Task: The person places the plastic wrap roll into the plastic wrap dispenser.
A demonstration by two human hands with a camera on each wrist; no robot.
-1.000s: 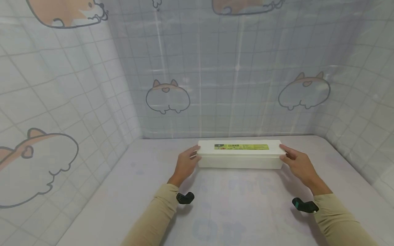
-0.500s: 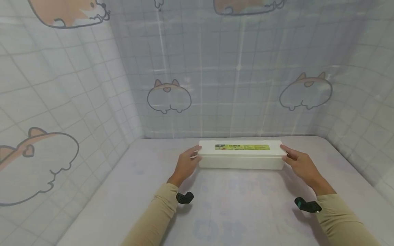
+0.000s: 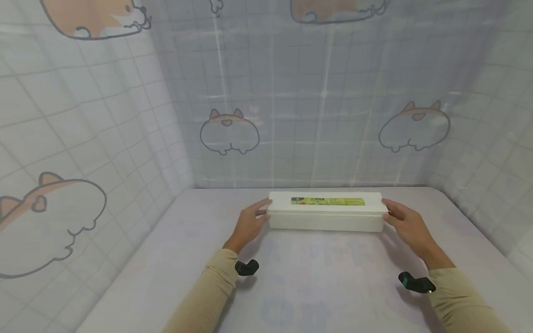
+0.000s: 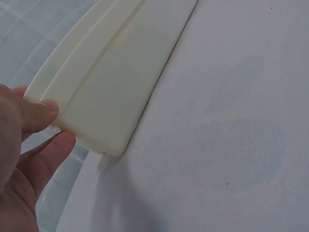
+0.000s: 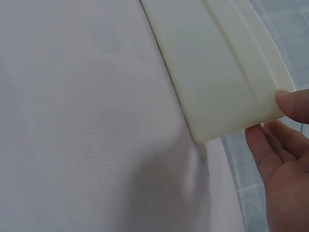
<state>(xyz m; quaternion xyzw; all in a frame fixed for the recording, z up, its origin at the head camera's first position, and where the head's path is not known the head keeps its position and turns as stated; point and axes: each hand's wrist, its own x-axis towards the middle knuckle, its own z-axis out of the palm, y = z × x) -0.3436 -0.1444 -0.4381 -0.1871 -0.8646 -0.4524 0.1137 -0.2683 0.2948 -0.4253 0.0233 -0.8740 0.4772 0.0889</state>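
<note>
A long white lidded box (image 3: 325,221) with a green and yellow label (image 3: 327,201) on its lid lies lengthwise on the table near the back wall. My left hand (image 3: 248,225) is at its left end; in the left wrist view the thumb (image 4: 42,112) rests at the lid's front corner and a finger touches the end just below. At the other end my right hand (image 3: 410,227) holds the corner likewise, with its thumb (image 5: 292,105) on the front face by the lid and fingers against the end. The box's far side is hidden.
The white table (image 3: 325,282) has faint printed patterns. A grid-patterned sheet with dog drawings (image 3: 229,132) hangs close behind the box and along both sides. A dark device (image 3: 247,268) sits at the left wrist, another dark device (image 3: 416,282) at the right.
The left hand has drawn slightly left and the right hand's fingertips slightly right, toward the outer edges of the box. The box stays in about the same place on the table.
</note>
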